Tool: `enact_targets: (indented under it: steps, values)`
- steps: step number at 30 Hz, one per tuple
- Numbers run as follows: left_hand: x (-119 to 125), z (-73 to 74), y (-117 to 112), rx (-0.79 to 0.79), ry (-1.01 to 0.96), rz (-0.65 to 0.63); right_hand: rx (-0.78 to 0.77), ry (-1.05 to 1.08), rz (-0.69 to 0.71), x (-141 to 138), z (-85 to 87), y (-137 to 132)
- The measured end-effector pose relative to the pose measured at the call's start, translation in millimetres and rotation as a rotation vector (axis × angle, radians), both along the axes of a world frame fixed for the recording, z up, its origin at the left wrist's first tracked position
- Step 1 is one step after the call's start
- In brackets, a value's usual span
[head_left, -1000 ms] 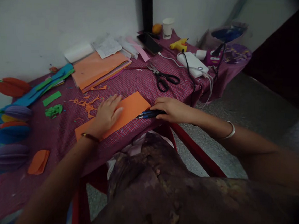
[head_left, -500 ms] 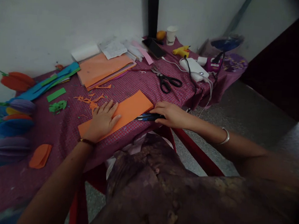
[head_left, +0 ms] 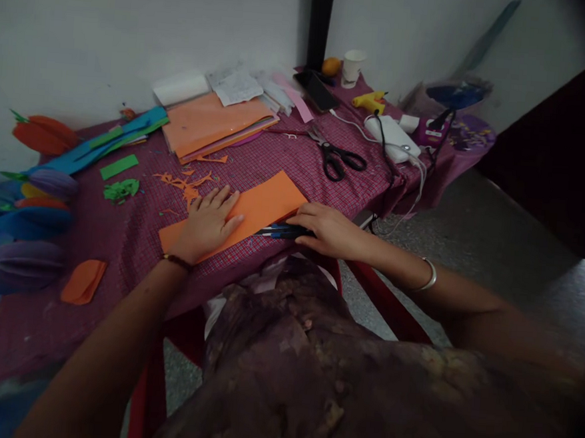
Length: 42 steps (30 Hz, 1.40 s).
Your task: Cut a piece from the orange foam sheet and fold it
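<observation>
A folded strip of orange paper [head_left: 268, 197] lies slantwise near the table's front edge. My left hand [head_left: 209, 223] presses flat on its left part, fingers stretched out and thumb apart. At the right end, my right hand [head_left: 329, 229] has its fingers curled on the edge of the paper, where the layers stand slightly apart. A pair of scissors with blue and black handles [head_left: 282, 231] lies along the paper's near edge, its handle end running under my right hand and partly hidden by it.
Black-handled scissors [head_left: 339, 159] lie beyond the paper. Orange scraps [head_left: 184, 186], green scraps [head_left: 121, 190] and orange cut pieces [head_left: 84, 282] are on the left, near paper flowers [head_left: 45, 134]. A paper stack [head_left: 213, 130], phone [head_left: 315, 91], cup [head_left: 352, 70] and yellow glue gun [head_left: 369, 102] stand behind.
The view has shifted slightly, so the table's contents appear a little farther right. Both hands keep their places on the orange paper, my right fingers curling a bit closer over its edge.
</observation>
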<state>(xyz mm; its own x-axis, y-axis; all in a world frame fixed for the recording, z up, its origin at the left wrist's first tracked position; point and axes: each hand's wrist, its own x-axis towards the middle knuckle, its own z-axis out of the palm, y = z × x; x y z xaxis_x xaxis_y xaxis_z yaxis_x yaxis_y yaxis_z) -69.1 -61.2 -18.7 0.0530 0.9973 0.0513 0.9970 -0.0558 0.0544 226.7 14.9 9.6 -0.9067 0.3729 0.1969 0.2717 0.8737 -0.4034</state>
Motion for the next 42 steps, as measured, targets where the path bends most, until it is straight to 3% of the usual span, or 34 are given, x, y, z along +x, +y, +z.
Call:
enact_targets:
  steps: [6, 10, 15, 19, 25, 31, 36, 42]
  values:
    - [-2, 7.9, -1, -0.013, -0.126, -0.003, 0.025, -0.007, 0.020, 2, -0.9, 0]
    - [-8, 25.1, -31, 0.059, -0.275, -0.118, 0.014, -0.004, 0.019, 0, -1.6, 1]
    - [-5, 43.5, -90, -0.155, 0.020, -0.177, 0.013, 0.001, 0.011, 0, -2.8, 2]
    - [-5, 50.9, -114, -0.215, 0.148, -0.120, 0.002, -0.013, 0.009, -1, -3.3, 3]
    - [-9, 43.9, -123, -0.140, 0.216, 0.085, -0.004, -0.022, 0.020, -1, -4.4, 5]
    - [-20, 35.6, -123, -0.097, 0.115, 0.042, 0.025, -0.051, -0.009, -3, -1.5, 1]
    - [-28, 27.6, -125, -0.010, 0.056, 0.107, 0.043, -0.094, -0.018, 0, 4.1, -1]
    - [-18, 19.8, -126, 0.177, -0.044, 0.099, 0.009, -0.077, -0.051, 11, 2.0, 7]
